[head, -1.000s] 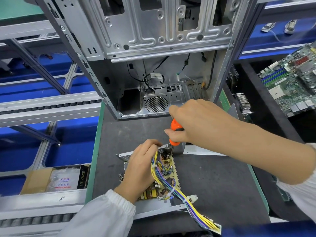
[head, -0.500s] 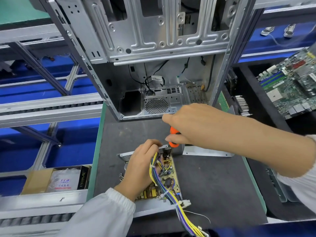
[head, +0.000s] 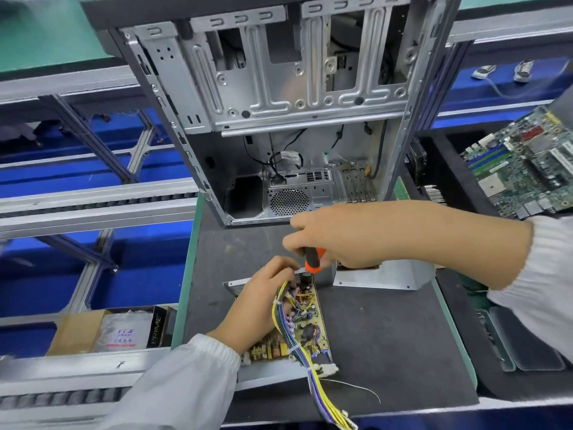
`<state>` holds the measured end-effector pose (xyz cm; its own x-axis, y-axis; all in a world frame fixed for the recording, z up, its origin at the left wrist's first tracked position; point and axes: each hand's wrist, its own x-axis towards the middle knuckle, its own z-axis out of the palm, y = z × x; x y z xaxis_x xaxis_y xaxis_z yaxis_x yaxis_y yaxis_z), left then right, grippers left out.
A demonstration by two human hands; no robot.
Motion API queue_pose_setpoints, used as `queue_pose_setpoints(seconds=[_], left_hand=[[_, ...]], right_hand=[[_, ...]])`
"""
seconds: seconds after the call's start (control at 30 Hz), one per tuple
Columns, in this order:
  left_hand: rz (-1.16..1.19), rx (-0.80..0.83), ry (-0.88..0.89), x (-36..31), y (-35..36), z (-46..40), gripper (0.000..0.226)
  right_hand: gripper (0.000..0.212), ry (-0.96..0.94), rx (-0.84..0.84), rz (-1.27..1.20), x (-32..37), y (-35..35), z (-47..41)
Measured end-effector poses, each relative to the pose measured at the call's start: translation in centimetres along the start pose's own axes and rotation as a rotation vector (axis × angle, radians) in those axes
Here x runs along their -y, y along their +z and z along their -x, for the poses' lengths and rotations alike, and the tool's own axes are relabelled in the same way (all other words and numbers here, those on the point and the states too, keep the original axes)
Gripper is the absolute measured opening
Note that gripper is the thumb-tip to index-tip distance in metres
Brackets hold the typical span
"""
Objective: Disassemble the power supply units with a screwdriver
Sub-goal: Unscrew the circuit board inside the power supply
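Note:
An opened power supply unit (head: 305, 333) lies on the dark mat, its circuit board bare and a bundle of yellow, blue and purple wires (head: 313, 373) trailing toward the near edge. My left hand (head: 260, 302) rests on the unit's left side, fingers curled over the wires at its far end. My right hand (head: 347, 237) grips an orange-and-black screwdriver (head: 313, 260) held upright, its tip down at the unit's far corner. The unit's removed metal cover (head: 378, 277) lies just to the right, behind the screwdriver.
An empty computer case (head: 279, 119) stands open at the back of the mat (head: 387, 336). A motherboard (head: 527, 162) lies at the right. A cardboard box (head: 105, 330) with packets sits at the left, beside conveyor rails. A thin white wire (head: 356, 387) lies near the front edge.
The view has tilted a little. My right hand has stayed over the unit's far corner with the screwdriver, its grip shifting slightly. My left hand has not moved.

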<state>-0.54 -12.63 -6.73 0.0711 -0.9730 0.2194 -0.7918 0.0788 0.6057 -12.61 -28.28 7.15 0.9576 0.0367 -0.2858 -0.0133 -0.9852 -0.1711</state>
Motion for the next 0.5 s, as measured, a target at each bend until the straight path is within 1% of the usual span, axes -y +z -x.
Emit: queue_pose_setpoints(seconds=[0.07,0.1,0.13,0.2,0.23,0.27,0.3,0.37,0.43,0.47,0.5], left_hand=[[0.035,0.094,-0.012,0.6,-0.9,0.0,0.033],[0.050,0.131,-0.009,0.8,-1.3,0.0,0.030],[0.051,0.150,-0.004,0.9,-1.6,-0.1,0.028],[0.037,0.159,0.006,0.9,-2.0,0.0,0.024],[0.021,0.170,0.021,0.9,-2.2,-0.1,0.022],[-0.003,0.185,0.043,0.8,-2.2,-0.1,0.021],[-0.030,0.200,0.064,0.9,-2.3,-0.1,0.019],[-0.077,0.210,0.081,1.1,-2.3,-0.2,0.020],[-0.113,0.196,0.095,1.2,-2.2,-0.4,0.021],[-0.135,0.185,0.111,1.2,-2.1,-0.4,0.019],[-0.157,0.176,0.124,1.2,-2.0,-0.4,0.017]], right_hand=[[0.012,0.061,0.066,-0.049,-0.2,0.1,0.0],[0.013,0.097,0.071,-0.061,0.0,0.1,0.0],[0.022,0.143,0.053,-0.052,0.4,-0.1,-0.2],[0.048,0.251,0.086,-0.018,0.9,-0.6,-0.4],[0.054,0.289,0.104,0.018,1.2,-0.9,-0.8],[0.054,0.312,0.133,0.057,1.5,-1.2,-1.3],[0.051,0.348,0.191,0.083,1.5,-1.6,-1.8],[0.043,0.465,0.402,0.038,1.3,-2.5,-2.9],[0.034,0.659,0.644,-0.154,0.6,-2.6,-4.0],[0.028,0.756,0.725,-0.257,0.3,-2.6,-4.4],[0.026,0.818,0.771,-0.311,0.0,-2.5,-4.7]])
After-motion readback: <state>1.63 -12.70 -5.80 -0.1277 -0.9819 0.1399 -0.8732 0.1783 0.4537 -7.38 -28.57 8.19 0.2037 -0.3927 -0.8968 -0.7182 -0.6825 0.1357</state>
